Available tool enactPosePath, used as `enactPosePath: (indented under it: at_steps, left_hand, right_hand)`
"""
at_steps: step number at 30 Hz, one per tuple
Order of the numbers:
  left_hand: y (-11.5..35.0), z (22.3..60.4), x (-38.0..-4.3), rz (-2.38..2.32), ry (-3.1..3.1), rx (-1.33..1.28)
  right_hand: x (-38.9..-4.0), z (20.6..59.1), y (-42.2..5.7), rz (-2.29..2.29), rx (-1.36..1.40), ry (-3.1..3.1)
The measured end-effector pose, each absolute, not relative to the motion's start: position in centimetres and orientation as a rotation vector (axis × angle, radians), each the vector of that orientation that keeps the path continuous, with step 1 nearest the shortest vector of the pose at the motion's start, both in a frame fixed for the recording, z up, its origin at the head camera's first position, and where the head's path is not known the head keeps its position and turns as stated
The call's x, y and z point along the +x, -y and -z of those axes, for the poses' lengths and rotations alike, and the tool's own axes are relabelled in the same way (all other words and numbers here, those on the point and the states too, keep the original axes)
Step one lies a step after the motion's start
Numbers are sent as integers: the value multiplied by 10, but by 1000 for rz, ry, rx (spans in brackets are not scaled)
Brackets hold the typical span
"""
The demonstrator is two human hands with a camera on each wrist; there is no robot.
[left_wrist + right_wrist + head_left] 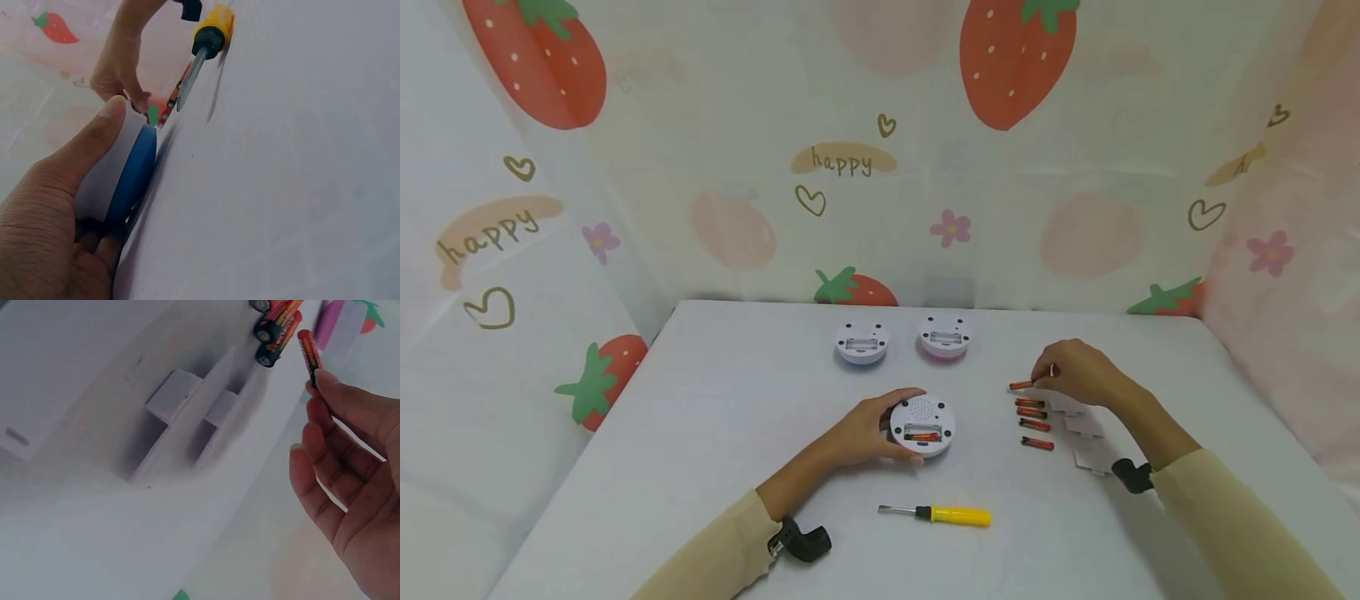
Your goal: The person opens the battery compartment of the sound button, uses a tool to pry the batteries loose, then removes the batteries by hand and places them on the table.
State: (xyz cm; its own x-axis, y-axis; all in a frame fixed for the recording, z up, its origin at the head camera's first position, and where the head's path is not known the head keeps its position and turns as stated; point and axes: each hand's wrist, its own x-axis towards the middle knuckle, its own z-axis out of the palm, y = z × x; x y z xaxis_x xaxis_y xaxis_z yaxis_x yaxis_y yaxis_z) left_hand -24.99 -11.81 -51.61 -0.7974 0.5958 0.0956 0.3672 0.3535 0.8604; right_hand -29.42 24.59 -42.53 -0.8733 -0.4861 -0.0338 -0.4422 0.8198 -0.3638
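Observation:
My left hand grips a round white device by its sides, thumb and fingers on opposite edges. A red battery lies in the device's open compartment. In the left wrist view the device's other half is blue. My right hand pinches another red battery between thumb and forefinger, at the top of a column of loose batteries. Several red-and-dark batteries lie on the table just below that hand.
White covers lie to the right of the batteries, partly under the right forearm. Two similar devices, one blue-edged and one pink-edged, sit at the back with compartments uncovered. A yellow-handled screwdriver lies in front on the white table.

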Motion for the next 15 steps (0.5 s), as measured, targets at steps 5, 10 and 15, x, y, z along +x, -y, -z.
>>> enactPosePath:
  at_steps: [5, 10, 15]
  left_hand:
    - [118, 517, -250, -1417, -2381, 857]
    - [118, 516, -250, -1422, -2379, 863]
    - [119, 516, -250, -1420, -2379, 870]
  right_hand:
    - [-299, 427, -245, 442, -729, -2857]
    - [-302, 428, -244, 402, -691, -2829]
    - [-306, 435, -246, 359, -662, -2811]
